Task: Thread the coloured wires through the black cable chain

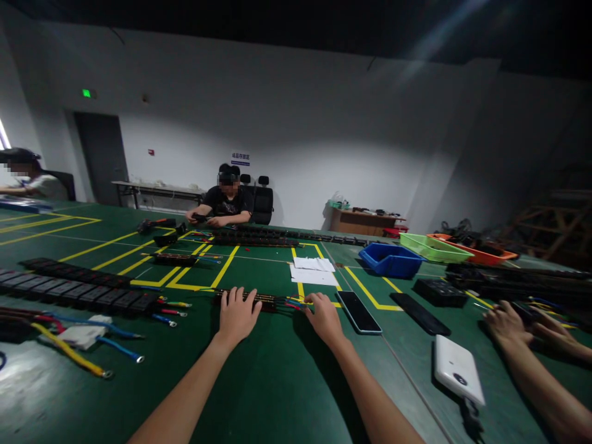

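A short black wire harness [268, 302] lies across the green table in front of me, with coloured wires [293, 304] coming out of its right end. My left hand [238, 316] rests on top of its left part, fingers spread and the palm down. At the other end my right hand [324, 317] has its thumb and fingers closed around the wire ends. Exactly which wires it holds is hidden by the fingers. A phone [359, 312] lies just right of my right hand.
Black segmented strips [83, 293] and lugged cables [83, 351] lie left. White papers [312, 271], a blue bin [391, 260], a dark phone [420, 313] and a white power bank [457, 370] are right. A co-worker's hands [513, 324] work far right; another person [226, 200] sits opposite.
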Available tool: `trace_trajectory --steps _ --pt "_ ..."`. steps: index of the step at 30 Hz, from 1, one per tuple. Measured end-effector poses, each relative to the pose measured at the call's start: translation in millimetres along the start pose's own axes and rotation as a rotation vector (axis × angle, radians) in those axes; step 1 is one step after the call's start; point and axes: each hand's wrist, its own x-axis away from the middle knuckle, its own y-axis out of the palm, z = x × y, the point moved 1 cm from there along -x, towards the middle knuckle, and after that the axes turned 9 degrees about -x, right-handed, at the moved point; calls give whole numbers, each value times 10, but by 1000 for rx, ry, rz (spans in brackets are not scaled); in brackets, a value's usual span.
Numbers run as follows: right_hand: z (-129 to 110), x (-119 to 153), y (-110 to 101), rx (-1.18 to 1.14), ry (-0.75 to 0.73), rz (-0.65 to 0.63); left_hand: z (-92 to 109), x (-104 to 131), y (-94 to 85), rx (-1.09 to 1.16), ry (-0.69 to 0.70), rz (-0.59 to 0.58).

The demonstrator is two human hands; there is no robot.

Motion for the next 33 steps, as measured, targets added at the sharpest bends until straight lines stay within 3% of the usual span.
trace_trajectory --steps 8,13,19,26,29,33 --pt "-15 -4 -30 14 9 -50 -12 -1 34 -3 -3 2" --pt "91 -47 -48 -134 40 -38 -16 0 23 6 0 -24" --pt "150 -99 103 -210 150 -113 -17 -24 14 7 -7 -38" --pt "28 -65 71 -90 -24 108 8 3 3 5 -23 6" --pt "47 -57 40 -36 -38 45 5 10 21 28 -27 -12" --pt "134 -67 78 -142 59 -45 0 10 26 41 -30 -13"
